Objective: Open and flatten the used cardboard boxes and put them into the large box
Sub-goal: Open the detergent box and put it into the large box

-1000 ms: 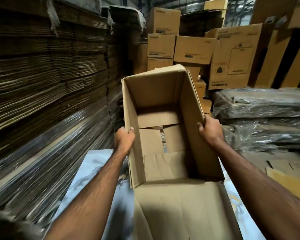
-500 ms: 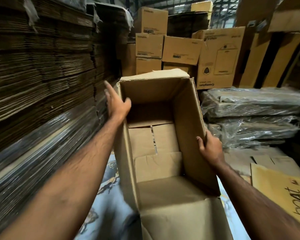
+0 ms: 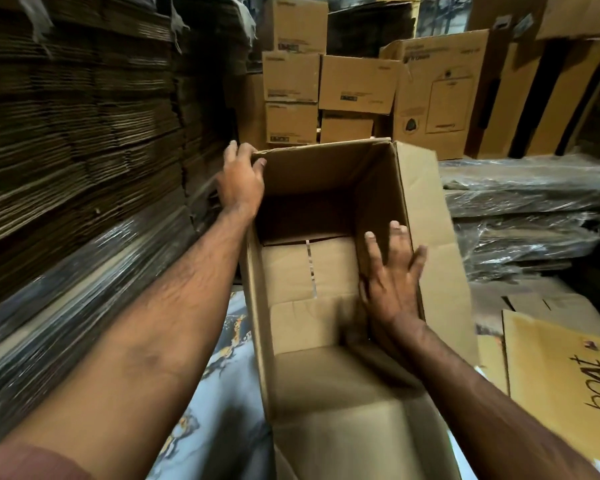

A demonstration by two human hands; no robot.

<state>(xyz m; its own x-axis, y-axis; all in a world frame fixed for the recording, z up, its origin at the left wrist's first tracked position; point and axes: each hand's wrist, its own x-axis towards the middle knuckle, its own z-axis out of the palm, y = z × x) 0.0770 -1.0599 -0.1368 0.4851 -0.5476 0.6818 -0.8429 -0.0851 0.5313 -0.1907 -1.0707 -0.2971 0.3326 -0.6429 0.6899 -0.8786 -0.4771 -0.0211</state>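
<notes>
An open brown cardboard box (image 3: pixel 312 271) stands in front of me with its mouth toward me and its bottom flaps shut along a taped seam. My left hand (image 3: pixel 241 183) grips the far left corner of its rim, thumb inside and fingers outside. My right hand (image 3: pixel 392 275) lies flat with spread fingers against the inside of the right wall. The right flap (image 3: pixel 437 244) sticks out beyond that hand. The near flap (image 3: pixel 354 410) hangs down toward me.
Tall stacks of flattened cardboard (image 3: pixel 84 133), partly plastic-wrapped, fill the left. Printed boxes (image 3: pixel 326 84) are piled behind. Plastic-wrapped bundles (image 3: pixel 527 209) lie at the right, with a flat sheet marked "boat" (image 3: pixel 568 368) nearer me. A patterned blue-grey sheet (image 3: pixel 219 393) lies underneath.
My left hand moved from the near left wall up to the far left corner. My right hand let go of the right edge and now presses open against the inside wall.
</notes>
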